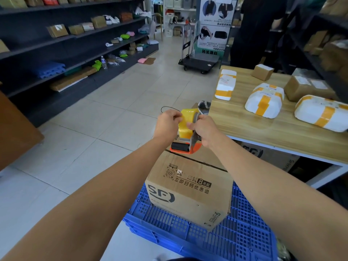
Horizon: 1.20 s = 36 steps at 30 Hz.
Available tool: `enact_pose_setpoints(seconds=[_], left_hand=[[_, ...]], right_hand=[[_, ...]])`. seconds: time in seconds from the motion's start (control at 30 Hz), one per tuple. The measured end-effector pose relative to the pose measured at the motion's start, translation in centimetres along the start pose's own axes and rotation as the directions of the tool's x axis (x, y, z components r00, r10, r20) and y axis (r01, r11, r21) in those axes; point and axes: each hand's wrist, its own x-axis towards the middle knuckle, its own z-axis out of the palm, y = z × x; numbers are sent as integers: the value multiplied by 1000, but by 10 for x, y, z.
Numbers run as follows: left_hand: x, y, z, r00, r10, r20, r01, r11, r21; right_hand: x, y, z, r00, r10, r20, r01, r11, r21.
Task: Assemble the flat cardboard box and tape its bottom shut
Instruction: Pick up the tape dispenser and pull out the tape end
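A brown cardboard box printed with a black logo stands folded up on a blue plastic pallet. Above its far top edge I hold a tape dispenser with an orange frame, a black roller and a yellow tape roll. My right hand grips the dispenser on its right side. My left hand pinches the yellow tape at the roll's left side. The dispenser's base hangs just over the box top; whether it touches is unclear.
A wooden table with several white taped parcels and brown boxes stands right. Dark shelves with parcels line the left wall. A black platform trolley stands far ahead on the tiled floor. A person in black stands behind the table.
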Motion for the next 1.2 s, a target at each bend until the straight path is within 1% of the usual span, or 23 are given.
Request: enact_pose_setpoints(seconds=[0.17, 0.3, 0.37, 0.57, 0.63, 0.77, 0.93, 1.1, 1.2], left_hand=[[0, -2, 0, 1000, 2, 13, -3, 1000, 18], [6, 1, -6, 996, 33, 77, -33, 999, 0], [8, 4, -8, 994, 43, 105, -45, 999, 24], [-3, -1, -1, 996, 74, 40, -79, 991, 113], [-4, -3, -1, 996, 85, 24, -87, 991, 102], [0, -5, -5, 999, 54, 0, -54, 997, 50], [2, -5, -7, 999, 40, 11, -40, 996, 77], [-2, -8, -6, 997, 77, -25, -73, 991, 115], [-3, -8, -6, 996, 92, -16, -89, 988, 125]], right_hand=[[2, 1, 2, 1000, -4, -4, 3, 1000, -13], [4, -5, 1, 1000, -20, -21, 20, 1000, -22], [5, -8, 0, 999, -33, -31, 32, 999, -34], [3, -1, 2, 999, -18, -33, 16, 998, -67], [2, 1, 3, 999, -23, -38, 20, 996, -84], [1, 0, 3, 999, -31, -29, 28, 995, -94], [0, 0, 4, 999, -32, -29, 29, 995, -92], [-1, 0, 9, 999, -40, -27, 37, 995, -87], [-1, -1, 9, 999, -41, -32, 38, 994, -99]])
